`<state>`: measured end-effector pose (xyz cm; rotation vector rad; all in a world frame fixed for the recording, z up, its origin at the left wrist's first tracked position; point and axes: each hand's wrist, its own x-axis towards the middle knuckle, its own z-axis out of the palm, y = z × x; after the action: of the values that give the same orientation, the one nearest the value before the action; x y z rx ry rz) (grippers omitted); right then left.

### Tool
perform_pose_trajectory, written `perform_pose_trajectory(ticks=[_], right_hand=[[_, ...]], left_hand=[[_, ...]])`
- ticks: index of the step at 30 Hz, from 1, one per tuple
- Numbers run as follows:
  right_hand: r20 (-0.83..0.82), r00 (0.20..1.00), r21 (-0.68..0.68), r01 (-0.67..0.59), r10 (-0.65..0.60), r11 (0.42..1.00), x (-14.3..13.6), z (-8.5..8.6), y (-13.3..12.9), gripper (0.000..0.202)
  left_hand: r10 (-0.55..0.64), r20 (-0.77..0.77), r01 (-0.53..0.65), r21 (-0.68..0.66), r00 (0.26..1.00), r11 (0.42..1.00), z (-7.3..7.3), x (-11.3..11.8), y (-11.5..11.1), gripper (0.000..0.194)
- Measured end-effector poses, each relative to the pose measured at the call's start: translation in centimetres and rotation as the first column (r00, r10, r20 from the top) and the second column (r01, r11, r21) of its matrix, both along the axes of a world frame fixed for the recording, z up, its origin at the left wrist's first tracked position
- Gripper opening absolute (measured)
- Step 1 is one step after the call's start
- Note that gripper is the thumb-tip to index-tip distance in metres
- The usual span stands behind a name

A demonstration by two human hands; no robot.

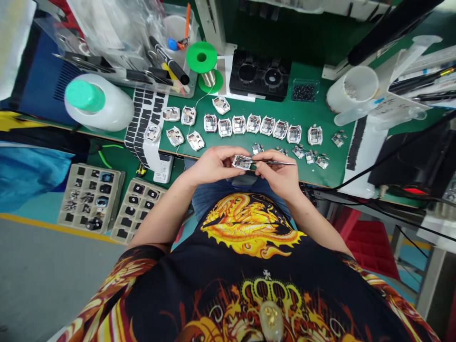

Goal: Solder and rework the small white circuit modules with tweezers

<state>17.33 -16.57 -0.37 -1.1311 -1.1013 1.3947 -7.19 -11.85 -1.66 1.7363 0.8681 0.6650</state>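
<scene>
Near the bench's front edge, my left hand [215, 165] pinches a small white watch case [242, 162] with metallic parts inside. My right hand [278, 173] is closed on thin metal tweezers [278, 163], whose tips reach the right side of that case. Just beyond the fingers stretches a row of similar open cases [253, 123] on the green mat. Small circuit modules [309, 156] lie to the right of my right hand, and one more [257, 148] sits just above its fingertips.
A green solder spool [201, 57], a black two-well fixture [260, 76] and a dish of tiny black parts [305, 90] stand behind the cases. A white bottle [107, 104] is at left, a white cup [352, 89] at right. Compartment trays [90, 198] sit lower left.
</scene>
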Motion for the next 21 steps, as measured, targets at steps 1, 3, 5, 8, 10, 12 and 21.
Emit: perform_pose_trajectory(ticks=[1,3,5,8,10,12,21], right_hand=[[-0.002,1.0,-0.004,-0.001,0.001,1.0,0.0,0.1,0.0,0.018],[-0.004,1.0,-0.019,-0.017,0.017,1.0,0.1,0.2,0.1,0.015],[-0.006,0.999,-0.039,-0.036,0.036,0.999,0.3,0.3,0.3,0.013],[-0.012,0.996,-0.077,-0.089,0.089,0.993,0.6,0.5,0.7,0.011],[-0.018,0.991,-0.095,-0.132,0.13,0.987,0.8,0.4,0.8,0.009],[-0.028,0.992,-0.095,-0.124,0.122,0.988,0.8,0.1,0.9,0.008],[0.21,0.975,0.337,-0.009,-0.066,0.942,0.6,-1.2,-0.7,0.011]], left_hand=[[0.002,0.0,-0.002,0.002,1.0,1.0,0.1,0.0,0.0,0.047],[-0.003,0.003,0.003,0.01,1.0,1.0,0.2,0.1,0.0,0.046],[-0.013,0.004,0.013,0.021,1.0,1.0,0.3,0.1,0.0,0.044],[-0.008,-0.001,0.008,0.044,1.0,0.999,0.4,0.2,0.0,0.043],[0.009,-0.001,-0.009,0.059,1.0,0.998,0.4,0.3,-0.1,0.043],[0.021,0.003,-0.022,0.059,1.0,0.998,0.4,0.4,-0.1,0.043],[0.068,0.017,-0.066,-0.06,0.998,0.996,-0.4,0.1,-0.2,0.052]])
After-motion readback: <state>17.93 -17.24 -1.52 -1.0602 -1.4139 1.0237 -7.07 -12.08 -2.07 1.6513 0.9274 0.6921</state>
